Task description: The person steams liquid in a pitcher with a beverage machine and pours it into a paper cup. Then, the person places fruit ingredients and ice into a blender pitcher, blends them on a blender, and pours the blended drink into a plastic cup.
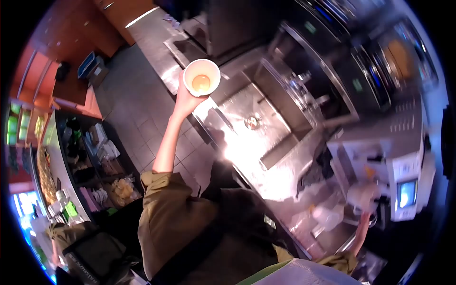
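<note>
My left hand [189, 100] is wrapped around a white cup [188, 76] and holds it up near the sink's left edge. The cup's mouth faces me, and a little amber liquid [202, 84] lies at the bottom. Over at the right, my right hand [365, 198] reaches to the front of a white machine [405, 173] with a small lit screen. Its fingers are blurred. Something pale is right by that hand, and I cannot make out whether I hold it. A blurred translucent container [327, 216] is on the counter to the left of this hand.
A steel sink [284, 151] with a drain and tap [304, 90] lies ahead. Dark cloth [323, 164] rests beside it. Black appliances [313, 42] stand behind. Left of the tiled floor [137, 99] are stocked shelves [102, 156]. Another person's sleeve [71, 231] shows at lower left.
</note>
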`<state>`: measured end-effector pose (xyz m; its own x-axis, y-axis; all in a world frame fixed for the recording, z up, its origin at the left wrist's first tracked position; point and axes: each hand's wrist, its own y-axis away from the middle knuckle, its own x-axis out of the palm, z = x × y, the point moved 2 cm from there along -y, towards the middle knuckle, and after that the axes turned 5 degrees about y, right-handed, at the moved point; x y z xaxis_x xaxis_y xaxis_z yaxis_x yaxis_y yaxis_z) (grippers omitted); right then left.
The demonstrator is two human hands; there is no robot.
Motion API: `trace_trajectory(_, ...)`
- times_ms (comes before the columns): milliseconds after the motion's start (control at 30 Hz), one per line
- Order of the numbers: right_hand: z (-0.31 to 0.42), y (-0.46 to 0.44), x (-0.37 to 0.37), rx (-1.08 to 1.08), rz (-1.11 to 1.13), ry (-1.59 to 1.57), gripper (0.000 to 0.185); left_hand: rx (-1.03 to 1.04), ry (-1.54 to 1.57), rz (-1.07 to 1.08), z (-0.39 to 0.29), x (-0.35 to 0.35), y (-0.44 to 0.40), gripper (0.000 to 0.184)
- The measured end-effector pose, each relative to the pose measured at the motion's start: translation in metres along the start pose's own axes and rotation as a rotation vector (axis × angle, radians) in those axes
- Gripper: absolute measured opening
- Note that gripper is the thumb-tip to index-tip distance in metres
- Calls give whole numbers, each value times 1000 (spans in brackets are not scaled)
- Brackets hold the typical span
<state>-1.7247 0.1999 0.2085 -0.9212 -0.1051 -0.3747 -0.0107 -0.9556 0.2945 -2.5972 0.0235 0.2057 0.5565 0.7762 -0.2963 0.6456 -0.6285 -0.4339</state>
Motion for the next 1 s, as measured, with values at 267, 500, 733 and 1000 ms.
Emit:
trace_trajectory(267, -63, -61, -7, -151, 209, -172, 44, -49, 5, 246, -182, 108, 190, 33)
trace_trajectory(500, -22, -49, 45, -206, 168, -464, 42, -118, 57, 364, -293, 182, 314, 48)
trace_trajectory(733, -15, -18, 35, -276, 53, -524, 42, -193, 18, 426, -329, 186, 365, 46)
trace_trajectory(1000, -43, -27, -4, -330, 121, -422, 45, -223, 68, 415, -343, 190, 370, 45)
